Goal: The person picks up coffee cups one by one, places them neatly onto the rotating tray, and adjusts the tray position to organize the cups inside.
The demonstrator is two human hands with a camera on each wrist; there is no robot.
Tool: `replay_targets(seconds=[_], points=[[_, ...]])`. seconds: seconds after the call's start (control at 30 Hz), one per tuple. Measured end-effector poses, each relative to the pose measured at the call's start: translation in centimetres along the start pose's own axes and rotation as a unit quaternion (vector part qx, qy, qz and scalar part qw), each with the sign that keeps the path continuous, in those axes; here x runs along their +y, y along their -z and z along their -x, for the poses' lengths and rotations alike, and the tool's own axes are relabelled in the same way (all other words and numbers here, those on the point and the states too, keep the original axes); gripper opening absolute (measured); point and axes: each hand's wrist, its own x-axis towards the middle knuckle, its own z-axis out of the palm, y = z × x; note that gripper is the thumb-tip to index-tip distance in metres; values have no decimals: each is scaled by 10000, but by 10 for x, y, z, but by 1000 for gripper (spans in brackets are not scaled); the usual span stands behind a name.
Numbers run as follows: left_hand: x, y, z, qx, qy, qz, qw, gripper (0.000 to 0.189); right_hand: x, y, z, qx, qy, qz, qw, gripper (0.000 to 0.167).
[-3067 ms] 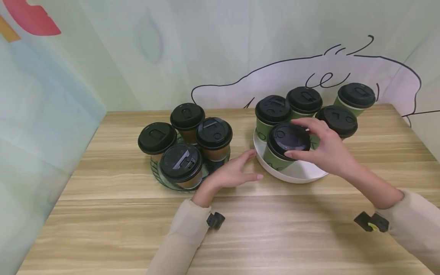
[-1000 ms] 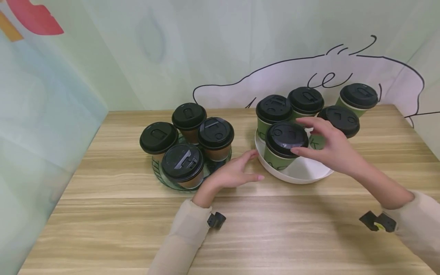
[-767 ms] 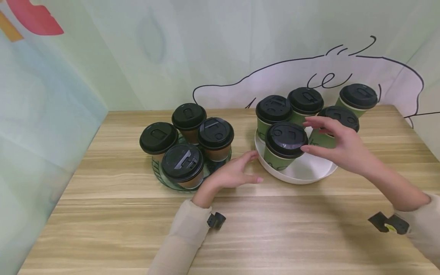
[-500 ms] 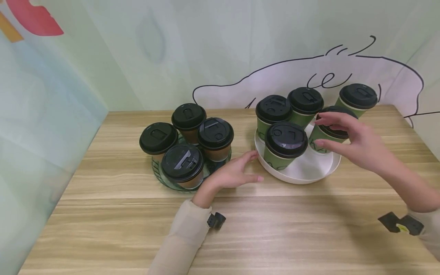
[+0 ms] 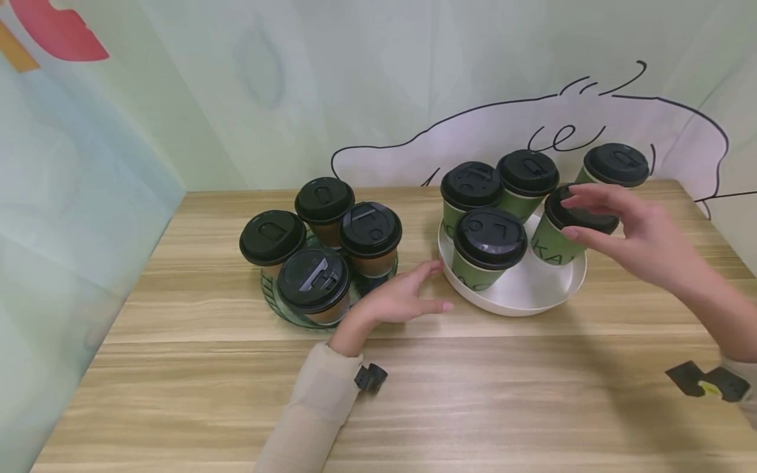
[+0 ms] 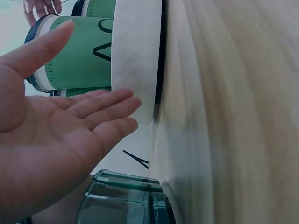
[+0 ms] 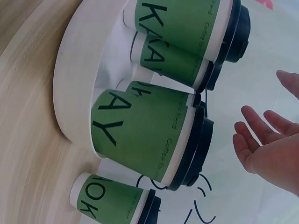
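Observation:
Four green paper coffee cups with black lids stand in a round white tray [image 5: 535, 292]. The front cup [image 5: 480, 270] is at the tray's near left, and another cup [image 5: 550, 242] at its right. My right hand [image 5: 644, 240] hovers by that right cup's lid, thumb and fingers apart, overlapping it in the head view. In the right wrist view the hand [image 7: 275, 151] is well off the lids and holds nothing. My left hand [image 5: 399, 297] lies low with fingers extended, fingertips at the tray's left rim. In the left wrist view its palm [image 6: 70, 135] shows, holding nothing.
Left of the tray, several brown cups with black lids, one in front [image 5: 313, 282], stand on a green glass plate [image 5: 278, 312]. One more green cup [image 5: 615, 167] stands on the wooden table [image 5: 414, 401] behind the tray at right. A printed backdrop [image 5: 378, 79] rises behind.
About three seconds ago my right hand held the front green cup by its lid. It has since let go and moved right to the right-hand cup. My left hand stays put.

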Motion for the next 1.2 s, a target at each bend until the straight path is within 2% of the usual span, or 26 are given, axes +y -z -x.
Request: replay_targets(seconds=[0.17, 0.33, 0.6, 0.83, 1.0, 1.2], points=[[0, 0, 0, -178, -107, -2, 9998, 71, 4, 5, -1, 138, -26, -141, 9998, 48], [-1, 0, -1, -222, -151, 0, 9996, 72, 7, 11, -2, 214, -164, 65, 9996, 48], [-1, -2, -2, -176, -76, -3, 9998, 76, 9, 18, -1, 103, -625, 203, 9978, 52], [1, 0, -1, -42, -35, -189, 9998, 73, 16, 21, -3, 192, -570, -28, 9982, 47], [2, -1, 0, -14, -197, -50, 9998, 61, 24, 24, -4, 248, -624, -32, 9977, 45], [1, -4, -1, 42, -205, 80, 9997, 60, 33, 26, -3, 348, -738, -33, 9967, 44]])
